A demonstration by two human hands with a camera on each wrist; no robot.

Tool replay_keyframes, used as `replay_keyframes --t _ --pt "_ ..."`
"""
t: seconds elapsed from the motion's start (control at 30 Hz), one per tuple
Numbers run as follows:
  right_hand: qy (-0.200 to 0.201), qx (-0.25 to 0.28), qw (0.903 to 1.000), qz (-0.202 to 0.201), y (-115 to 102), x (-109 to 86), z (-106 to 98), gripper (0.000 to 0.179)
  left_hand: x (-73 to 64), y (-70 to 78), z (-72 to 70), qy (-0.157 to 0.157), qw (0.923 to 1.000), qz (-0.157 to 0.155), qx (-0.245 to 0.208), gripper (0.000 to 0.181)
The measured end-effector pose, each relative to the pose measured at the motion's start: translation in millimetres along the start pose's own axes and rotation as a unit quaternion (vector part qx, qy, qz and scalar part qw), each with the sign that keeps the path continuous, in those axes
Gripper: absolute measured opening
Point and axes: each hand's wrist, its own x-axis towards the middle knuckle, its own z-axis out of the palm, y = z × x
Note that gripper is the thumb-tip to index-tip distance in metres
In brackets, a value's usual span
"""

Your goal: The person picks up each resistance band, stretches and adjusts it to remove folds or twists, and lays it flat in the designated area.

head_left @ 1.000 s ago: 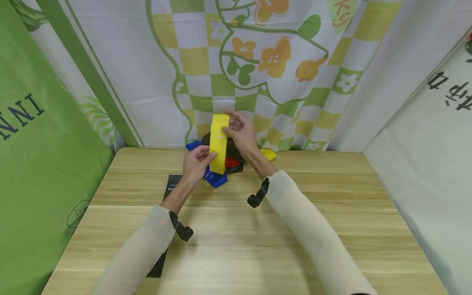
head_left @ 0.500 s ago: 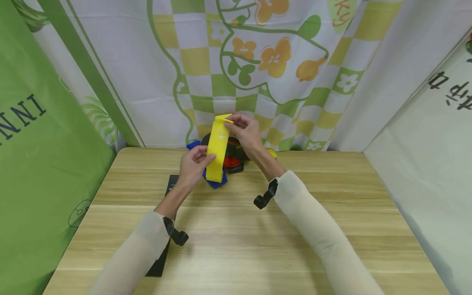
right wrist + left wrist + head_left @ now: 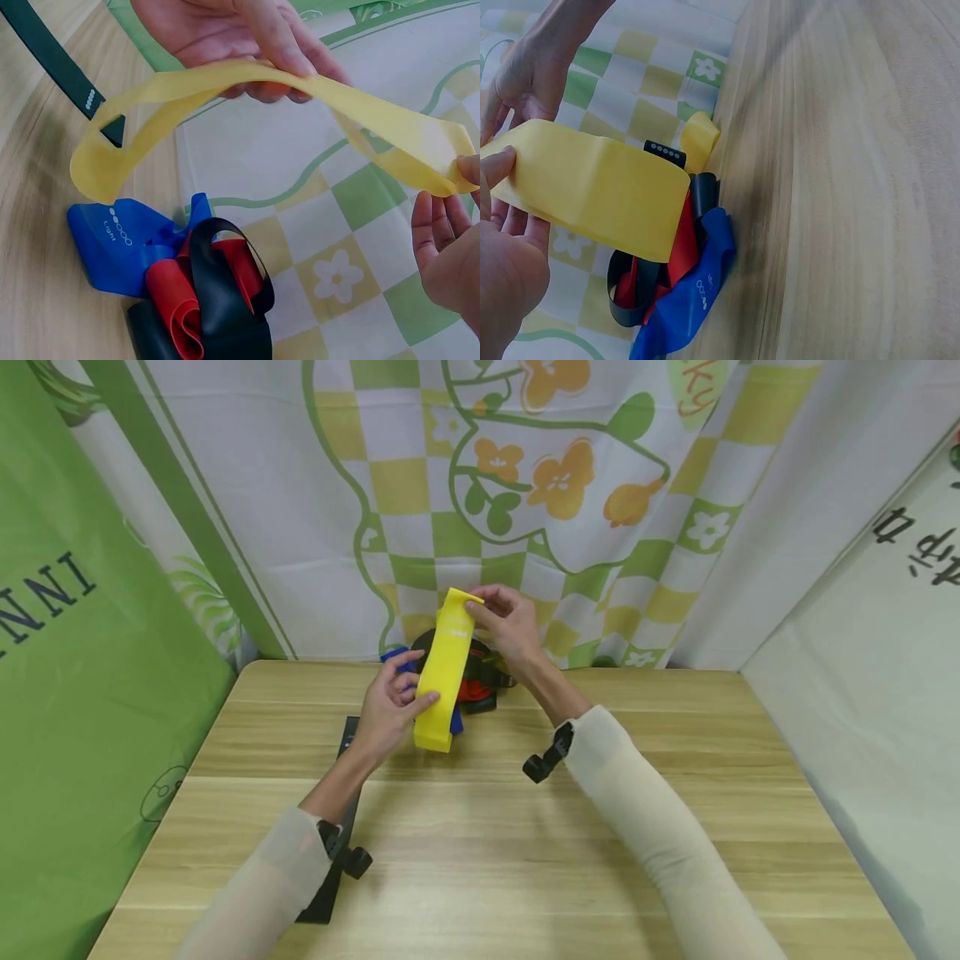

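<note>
A yellow elastic loop band (image 3: 444,672) hangs lengthwise between both hands, above the back of the table. My left hand (image 3: 386,706) pinches its lower part, thumb on the front and fingers behind. At the upper end my right hand (image 3: 516,628) grips it between thumb and fingers. The right wrist view shows the loop (image 3: 397,139) slightly spread, its two layers apart. Beneath lies a heap of bands: a blue one (image 3: 112,251) marked "Light", a red one (image 3: 176,300) and a black one (image 3: 232,315). A second yellow band (image 3: 699,141) pokes out beside them.
A flat black band (image 3: 324,893) lies lengthwise on the left of the wooden table (image 3: 562,860), partly under the left forearm. Directly behind the heap hangs a patterned curtain (image 3: 408,493), right at the table's back edge. Green cloth (image 3: 90,710) borders the left side.
The held yellow band has tilted, its lower end coming nearer and its top shifting right. The left hand has moved down and left, the right hand slightly right, and more length shows between them.
</note>
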Motion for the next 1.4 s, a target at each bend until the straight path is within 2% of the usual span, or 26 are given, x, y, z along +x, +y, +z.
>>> replay_keyframes --t 0.2,0.37,0.6,0.7,0.8,0.9,1.1,1.23,1.4 --pt "0.014 -0.015 0.9998 0.003 -3 2.1 -5 0.014 -11.6 1.6 -0.7 -0.018 0.9998 -0.003 0.006 0.063" --pt "0.017 -0.009 0.9998 0.004 -3 4.3 -7 0.017 -21.1 2.7 -1.9 -0.028 0.9992 -0.026 0.011 0.053" --pt "0.002 0.003 1.0 -0.006 -2 4.0 -10 0.025 -35.6 0.2 -6.9 -0.041 0.9959 -0.044 0.068 0.03" --pt "-0.006 -0.014 0.9997 -0.02 1 3.7 -10 0.025 -42.5 -0.5 -9.9 -0.061 0.9926 -0.063 0.084 0.027" --pt "-0.005 -0.029 0.9991 -0.03 6 4.0 -9 0.021 -50.0 -1.6 -13.5 -0.083 0.9895 -0.09 0.077 0.029" --pt "-0.005 -0.035 0.9992 -0.018 13 4.0 -6 0.017 -57.3 -3.7 -17.6 -0.095 0.9864 -0.111 0.075 0.032" --pt "-0.027 -0.057 0.9978 0.023 26 0.8 -2 0.02 -71.5 -9.1 -27.0 -0.095 0.9814 -0.145 0.083 0.035" --pt "-0.046 -0.071 0.9959 0.031 37 -1.9 1 0.026 -80.3 -10.5 -32.6 -0.085 0.9785 -0.17 0.08 0.037" --pt "-0.059 -0.078 0.9946 0.035 53 -5.3 9 0.029 -93.4 -9.0 -39.9 -0.074 0.9731 -0.189 0.108 0.037"
